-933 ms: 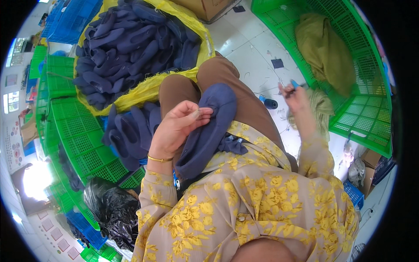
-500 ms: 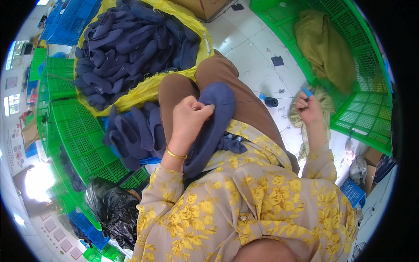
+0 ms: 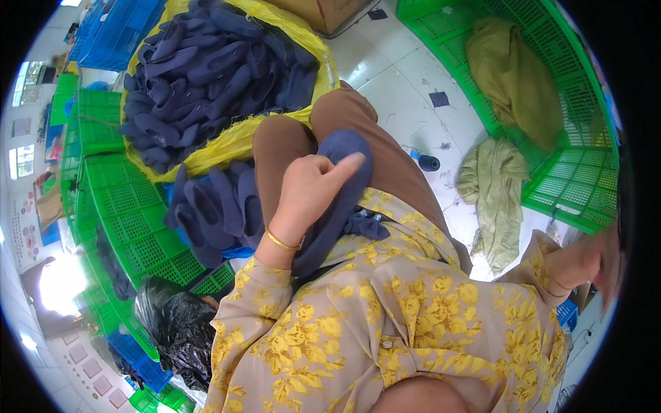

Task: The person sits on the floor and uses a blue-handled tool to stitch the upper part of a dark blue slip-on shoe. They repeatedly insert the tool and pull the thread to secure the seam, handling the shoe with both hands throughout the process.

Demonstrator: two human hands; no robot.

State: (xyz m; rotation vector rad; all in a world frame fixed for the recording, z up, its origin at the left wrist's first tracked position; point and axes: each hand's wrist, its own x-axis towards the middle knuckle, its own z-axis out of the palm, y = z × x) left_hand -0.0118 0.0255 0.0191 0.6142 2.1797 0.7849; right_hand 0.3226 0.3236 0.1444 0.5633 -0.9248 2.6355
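Observation:
Across my lap lies a navy knitted shoe upper [image 3: 354, 180], its rounded toe on my thigh. My left hand [image 3: 313, 191] is closed on it, fingers curled at its edge and the thumb stretched toward the toe. Far out at the right rim, my right hand [image 3: 600, 265] is smeared by motion; whether it holds anything cannot be seen. Many like uppers [image 3: 213, 76] fill a yellow sack [image 3: 231, 155] beyond my knees. Several more uppers [image 3: 213, 213] lie beside my left thigh.
Green plastic crates stand at my left [image 3: 131, 213] and far right [image 3: 447, 48]; an olive cloth [image 3: 513, 82] lies in the right one. Pale green fabric [image 3: 496, 199] and a dark thread spool [image 3: 428, 163] are on the floor. A black plastic bag [image 3: 175, 330] sits at my left.
My right hand, which held a small blue thing above the pale green fabric, has swung out right to the rim. My left thumb has straightened from a pinch on the upper.

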